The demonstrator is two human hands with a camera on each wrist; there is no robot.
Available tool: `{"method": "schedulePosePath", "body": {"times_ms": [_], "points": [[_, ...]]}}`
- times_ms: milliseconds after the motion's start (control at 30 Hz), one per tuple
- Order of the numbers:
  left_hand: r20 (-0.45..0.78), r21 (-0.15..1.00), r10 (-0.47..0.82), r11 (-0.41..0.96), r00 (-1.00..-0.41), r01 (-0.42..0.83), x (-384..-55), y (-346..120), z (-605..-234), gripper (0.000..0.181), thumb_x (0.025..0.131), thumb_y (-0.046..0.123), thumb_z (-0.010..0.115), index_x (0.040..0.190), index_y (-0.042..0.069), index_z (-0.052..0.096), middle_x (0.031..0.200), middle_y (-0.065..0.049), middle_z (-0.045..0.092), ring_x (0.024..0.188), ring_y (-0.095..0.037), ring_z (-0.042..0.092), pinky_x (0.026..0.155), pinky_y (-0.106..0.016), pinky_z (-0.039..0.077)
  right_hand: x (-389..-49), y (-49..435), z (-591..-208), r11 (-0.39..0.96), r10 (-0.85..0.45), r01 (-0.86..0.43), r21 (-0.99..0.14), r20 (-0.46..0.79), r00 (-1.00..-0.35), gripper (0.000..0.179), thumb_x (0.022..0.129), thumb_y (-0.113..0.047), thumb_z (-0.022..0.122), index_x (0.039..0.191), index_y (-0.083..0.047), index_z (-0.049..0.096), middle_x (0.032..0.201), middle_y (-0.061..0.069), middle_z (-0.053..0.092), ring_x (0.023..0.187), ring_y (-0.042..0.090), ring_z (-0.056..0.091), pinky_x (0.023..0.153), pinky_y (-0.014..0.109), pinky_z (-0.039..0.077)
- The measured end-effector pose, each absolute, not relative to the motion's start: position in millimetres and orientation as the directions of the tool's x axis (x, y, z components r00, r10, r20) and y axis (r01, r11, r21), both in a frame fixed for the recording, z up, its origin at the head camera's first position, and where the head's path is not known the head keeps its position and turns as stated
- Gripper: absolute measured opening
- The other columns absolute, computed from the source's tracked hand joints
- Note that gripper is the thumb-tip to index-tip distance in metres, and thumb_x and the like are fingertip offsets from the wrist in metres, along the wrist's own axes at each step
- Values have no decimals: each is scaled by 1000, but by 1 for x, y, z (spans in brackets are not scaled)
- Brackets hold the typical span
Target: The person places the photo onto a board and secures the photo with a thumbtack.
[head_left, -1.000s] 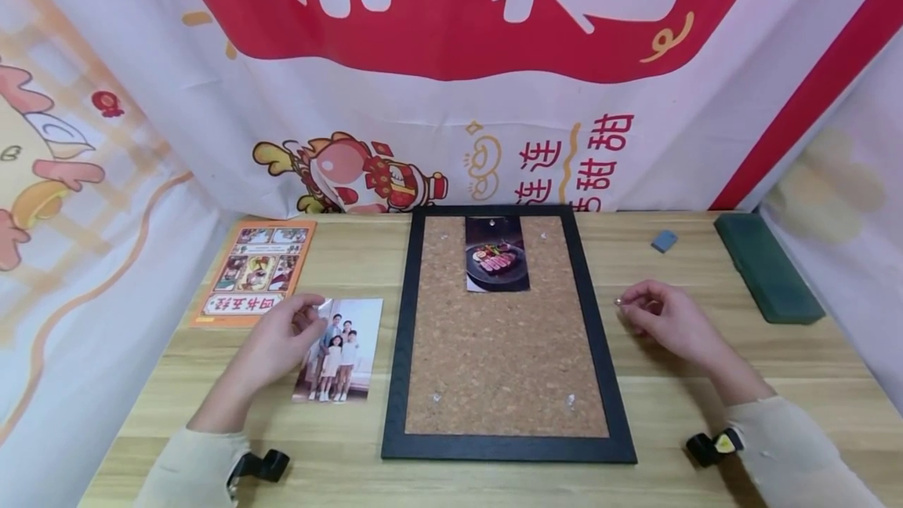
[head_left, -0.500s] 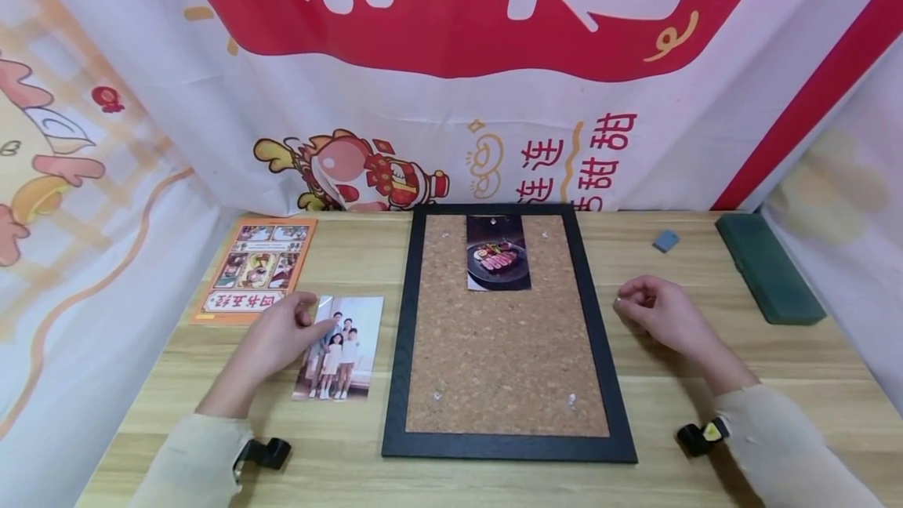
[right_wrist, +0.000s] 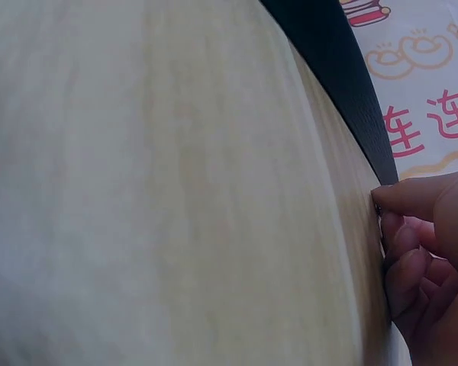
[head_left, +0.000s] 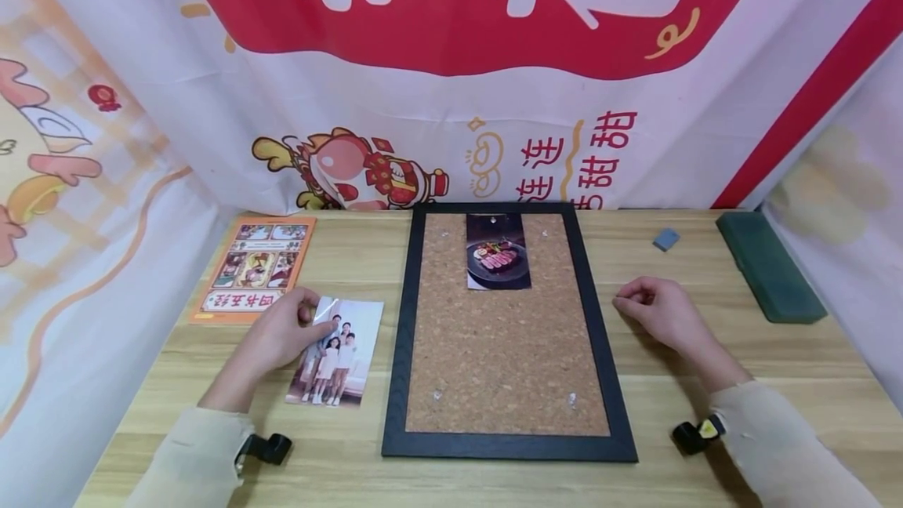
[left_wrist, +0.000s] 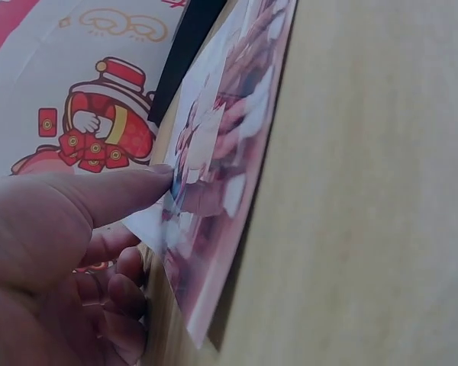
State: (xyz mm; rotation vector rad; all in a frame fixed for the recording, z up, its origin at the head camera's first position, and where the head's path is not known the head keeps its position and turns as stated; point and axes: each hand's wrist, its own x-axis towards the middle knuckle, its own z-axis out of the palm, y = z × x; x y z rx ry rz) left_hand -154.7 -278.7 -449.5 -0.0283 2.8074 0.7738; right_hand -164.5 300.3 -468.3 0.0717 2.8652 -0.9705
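Observation:
My left hand [head_left: 281, 332] pinches the left edge of a family photo [head_left: 346, 359], thumb on top and fingers at its underside. In the left wrist view the photo [left_wrist: 214, 221] is tilted, its near edge slightly off the table. Just right of the corkboard [head_left: 508, 351], my right hand [head_left: 663, 316] has thumb and index finger pressed together on a tiny push pin, mostly hidden by the fingertips. At the board's top hangs a food photo [head_left: 498, 257], held by a pin [head_left: 493, 219].
Clear push pins stick in the cork near its corners, one at the lower right [head_left: 572, 400]. An orange booklet [head_left: 254, 269] lies at the back left. A small blue block [head_left: 665, 239] and a dark green case [head_left: 770, 266] lie at the back right, before a printed cloth [head_left: 395, 92].
My left thumb has moved further onto the family photo, and the photo has turned a little, its lower end shifting left. The right hand has barely moved; its pin is now less visible.

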Motion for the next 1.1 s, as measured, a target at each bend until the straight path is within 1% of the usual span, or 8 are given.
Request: {"method": "schedulePosePath", "body": {"times_ms": [100,300,467,667,800,867,933,1100], "points": [[-215,518,46,852,-976,-74,-153,-280,-451,47,99,36,79,126,3,59,108,-13,60,92,-24,55,76,-33,46,-164,300,-468,791,17,99,-604,-140,-990,17,104,-20,73,111,-5,76,93,9,70,84,23,56,69,31,45],[-166,563,65,825,-984,-41,-148,-285,-452,35,100,27,78,120,4,61,102,-11,65,86,-21,59,71,-31,49,-162,301,-467,785,27,118,-608,-157,-987,18,105,-22,73,109,-5,77,97,10,71,84,24,55,67,32,43],[-134,605,94,797,-986,-7,-144,-289,-451,27,101,19,75,119,2,65,104,-11,69,91,-20,64,76,-25,53,-160,302,-465,752,40,155,-641,-189,-981,22,106,-25,71,113,-5,75,99,12,70,81,24,58,62,32,51],[-117,643,120,766,-986,17,-142,-292,-446,37,102,17,74,133,-1,63,109,-13,72,95,-20,68,79,-22,56,-158,304,-461,697,51,206,-686,-240,-969,26,107,-27,70,118,-4,73,95,11,70,75,24,62,59,34,57],[-123,690,136,723,-983,14,-141,-294,-442,49,101,13,73,145,0,54,111,-15,74,91,-19,69,75,-24,58,-158,305,-460,689,49,217,-692,-255,-966,26,107,-27,70,119,-4,72,93,10,71,75,24,63,60,34,58],[-121,709,143,705,-982,15,-140,-295,-440,53,101,11,73,148,0,51,113,-17,74,91,-18,70,75,-24,59,-157,306,-459,686,44,218,-695,-258,-965,27,107,-27,70,119,-4,72,92,10,71,75,23,63,60,34,58],[-106,720,152,693,-983,30,-139,-295,-440,49,101,9,73,144,-1,52,115,-18,73,92,-18,69,76,-23,59,-157,306,-459,682,40,215,-699,-258,-965,26,107,-26,70,119,-3,73,91,10,71,76,23,63,61,34,58],[-92,698,131,716,-987,30,-135,-299,-435,23,103,11,71,124,3,67,105,-14,74,81,-14,66,67,-25,56,-156,308,-458,681,21,196,-706,-248,-968,25,108,-24,69,121,-3,73,94,11,72,79,23,65,64,32,60]]}}
